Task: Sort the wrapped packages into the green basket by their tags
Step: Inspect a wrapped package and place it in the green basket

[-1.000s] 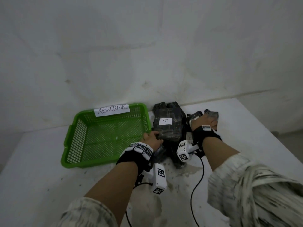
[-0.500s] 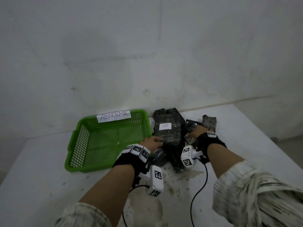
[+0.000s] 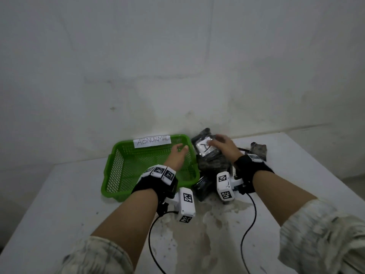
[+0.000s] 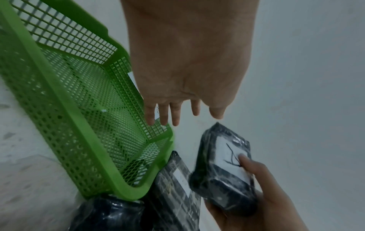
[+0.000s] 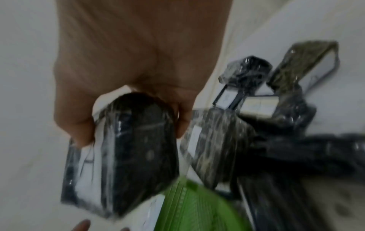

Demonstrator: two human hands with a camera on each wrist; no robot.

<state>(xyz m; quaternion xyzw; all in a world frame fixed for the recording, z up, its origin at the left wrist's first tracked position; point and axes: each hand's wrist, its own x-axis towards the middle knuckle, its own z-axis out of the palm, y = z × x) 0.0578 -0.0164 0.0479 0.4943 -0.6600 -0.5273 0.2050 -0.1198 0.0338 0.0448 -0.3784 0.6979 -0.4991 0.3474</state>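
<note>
My right hand point(image 3: 223, 148) grips a black plastic-wrapped package with a white tag marked A point(image 3: 205, 148) point(image 4: 223, 168) point(image 5: 134, 148), lifted over the pile beside the basket. My left hand point(image 3: 177, 155) point(image 4: 185, 87) hovers open, fingers straight, above the right side of the green mesh basket point(image 3: 118, 175) point(image 4: 59, 125), which carries a paper label reading ABNORMAL point(image 3: 152, 141). More dark wrapped packages point(image 3: 213, 165) point(image 4: 177, 187) point(image 5: 266, 140) lie heaped just right of the basket; one shows a white tag point(image 4: 182, 178).
A white table point(image 3: 59, 204) holds everything, with stains near its front middle. A white wall point(image 3: 177, 66) rises close behind the basket and pile. Another wrapped package point(image 3: 258, 150) lies at the pile's far right. Black cables point(image 3: 246, 224) trail from my wrists.
My right hand has lifted the A-tagged package from the pile and brought it left toward the basket. My left hand left the pile and rose over the basket's right side.
</note>
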